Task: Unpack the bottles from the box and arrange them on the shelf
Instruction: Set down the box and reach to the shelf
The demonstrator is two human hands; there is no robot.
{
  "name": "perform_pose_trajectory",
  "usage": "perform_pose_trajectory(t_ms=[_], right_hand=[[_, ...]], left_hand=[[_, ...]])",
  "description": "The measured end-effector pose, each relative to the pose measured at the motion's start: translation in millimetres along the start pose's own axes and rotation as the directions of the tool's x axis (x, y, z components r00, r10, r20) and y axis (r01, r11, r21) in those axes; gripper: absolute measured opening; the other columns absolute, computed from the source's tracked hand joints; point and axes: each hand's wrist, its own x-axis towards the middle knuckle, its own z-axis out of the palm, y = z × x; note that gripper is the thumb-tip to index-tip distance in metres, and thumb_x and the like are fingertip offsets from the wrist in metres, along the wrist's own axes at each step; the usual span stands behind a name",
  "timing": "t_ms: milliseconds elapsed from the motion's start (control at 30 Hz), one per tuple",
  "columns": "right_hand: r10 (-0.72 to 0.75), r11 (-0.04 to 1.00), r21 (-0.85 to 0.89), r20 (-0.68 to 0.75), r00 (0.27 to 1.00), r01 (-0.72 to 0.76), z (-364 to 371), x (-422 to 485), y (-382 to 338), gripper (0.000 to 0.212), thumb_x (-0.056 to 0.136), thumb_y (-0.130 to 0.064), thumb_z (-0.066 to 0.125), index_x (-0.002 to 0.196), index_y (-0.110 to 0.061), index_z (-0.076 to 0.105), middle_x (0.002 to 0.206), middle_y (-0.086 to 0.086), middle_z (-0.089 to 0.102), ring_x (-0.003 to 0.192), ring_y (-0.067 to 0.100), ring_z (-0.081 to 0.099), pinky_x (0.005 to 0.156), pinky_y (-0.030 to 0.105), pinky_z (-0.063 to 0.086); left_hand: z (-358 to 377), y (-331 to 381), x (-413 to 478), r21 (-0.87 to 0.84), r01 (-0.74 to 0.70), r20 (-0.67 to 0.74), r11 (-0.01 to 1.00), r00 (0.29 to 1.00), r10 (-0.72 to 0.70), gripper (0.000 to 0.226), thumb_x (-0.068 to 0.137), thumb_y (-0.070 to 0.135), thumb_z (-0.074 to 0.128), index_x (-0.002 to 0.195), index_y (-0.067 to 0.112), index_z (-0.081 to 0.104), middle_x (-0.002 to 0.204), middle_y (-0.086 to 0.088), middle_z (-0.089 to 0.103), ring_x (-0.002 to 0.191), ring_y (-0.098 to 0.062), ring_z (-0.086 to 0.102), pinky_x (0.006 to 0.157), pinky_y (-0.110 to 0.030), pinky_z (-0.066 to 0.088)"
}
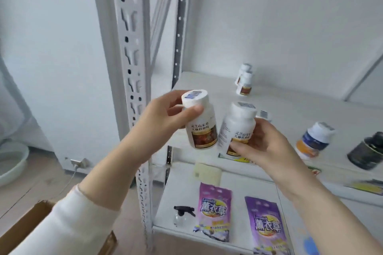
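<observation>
My left hand (165, 116) grips a white bottle (202, 128) with a brown label by its neck, holding it in front of the white shelf (279, 109). A second white bottle (236, 128) of the same kind is held in my right hand (263, 145) just to the right, tilted a little. Both are above the shelf's front left corner. Two matching bottles (244, 80) stand at the back of the shelf. Behind my right hand the cap of another bottle (264, 115) peeks out. The cardboard box (31, 219) is at the bottom left, partly hidden by my sleeve.
An orange-and-blue labelled bottle (313, 141) and a dark jar (366, 151) stand at the shelf's right. On the lower shelf lie two purple lavender packets (213, 211), a spray bottle (183, 215) and a pale sponge (207, 173). The perforated upright post (130, 58) stands left of my hands.
</observation>
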Motion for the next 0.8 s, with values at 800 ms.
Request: perform_pose_trajectory(t_ms=[800], right_hand=[[0.186,0.977,-0.070,-0.172,0.967,-0.200,-98,147,82,0.047,0.066,-0.001,0.080,0.094,-0.028,0.053,0.099,-0.003,0.066,0.088,0.015,0.064,0.078,0.027,0.052]], left_hand=[[126,-88,257,0.133,0.056,0.343,0.989,0.934,-0.099,0.029,0.086,0.011,0.065,0.115,0.014,0.058,0.101,0.001,0.062,0.084,-0.005,0.059,0.066,-0.009,0.051]])
